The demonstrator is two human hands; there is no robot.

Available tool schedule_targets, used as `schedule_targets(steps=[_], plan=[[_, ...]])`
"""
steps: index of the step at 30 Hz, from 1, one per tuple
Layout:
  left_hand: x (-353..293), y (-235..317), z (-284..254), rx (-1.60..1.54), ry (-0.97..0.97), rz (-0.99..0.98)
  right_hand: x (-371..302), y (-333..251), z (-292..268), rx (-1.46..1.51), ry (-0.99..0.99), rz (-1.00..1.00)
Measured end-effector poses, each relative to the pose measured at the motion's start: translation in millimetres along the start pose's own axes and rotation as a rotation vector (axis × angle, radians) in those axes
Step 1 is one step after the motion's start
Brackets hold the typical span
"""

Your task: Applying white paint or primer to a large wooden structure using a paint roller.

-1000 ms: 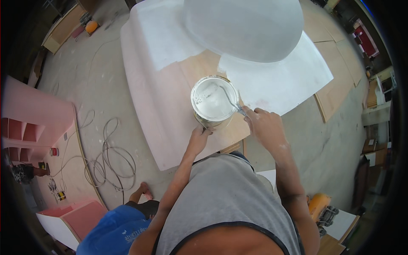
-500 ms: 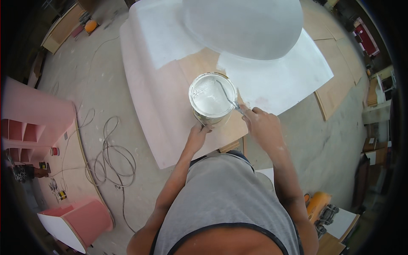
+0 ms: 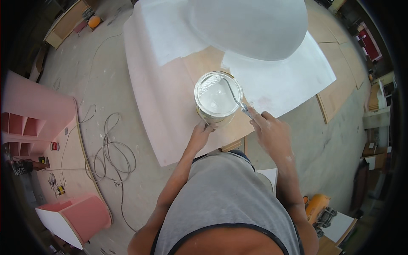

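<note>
Workshop: plywood boards, cables

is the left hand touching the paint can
Touching. The head view shows the left hand with its fingertips pressed against the lower side of the paint can.

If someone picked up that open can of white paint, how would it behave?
The paint can looks well filled with white paint, so it is probably heavy for its size. With no lid on, tilting it would likely spill. The left hand steadies its base while the right hand holds a metal tool in it, which suggests it can shift when stirred.
</note>
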State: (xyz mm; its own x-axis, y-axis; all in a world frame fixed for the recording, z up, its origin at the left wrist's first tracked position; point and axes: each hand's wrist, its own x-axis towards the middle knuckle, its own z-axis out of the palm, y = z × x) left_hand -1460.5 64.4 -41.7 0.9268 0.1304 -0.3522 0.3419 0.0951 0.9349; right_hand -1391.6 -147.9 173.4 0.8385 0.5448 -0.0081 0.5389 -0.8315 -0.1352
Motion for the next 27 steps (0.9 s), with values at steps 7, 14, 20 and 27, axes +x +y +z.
schedule_targets(steps=[7, 14, 20, 27], plan=[[3.6, -3.4, -2.9, 0.032, 0.007, 0.032, -4.4, -6.3, -3.7, -0.042, 0.005, -0.012], [1.2, -0.1, -0.4, 0.039, 0.006, 0.015, -2.0, -1.0, 10.0, -0.078, -0.015, 0.008], [-0.3, 3.1, 5.6, -0.087, 0.015, 0.092, 0.9, -0.8, 19.9, 0.005, 0.068, -0.049], [2.6, -2.8, 0.8, 0.099, -0.002, 0.04, -19.8, -1.7, 5.3, 0.062, 0.06, 0.017]])
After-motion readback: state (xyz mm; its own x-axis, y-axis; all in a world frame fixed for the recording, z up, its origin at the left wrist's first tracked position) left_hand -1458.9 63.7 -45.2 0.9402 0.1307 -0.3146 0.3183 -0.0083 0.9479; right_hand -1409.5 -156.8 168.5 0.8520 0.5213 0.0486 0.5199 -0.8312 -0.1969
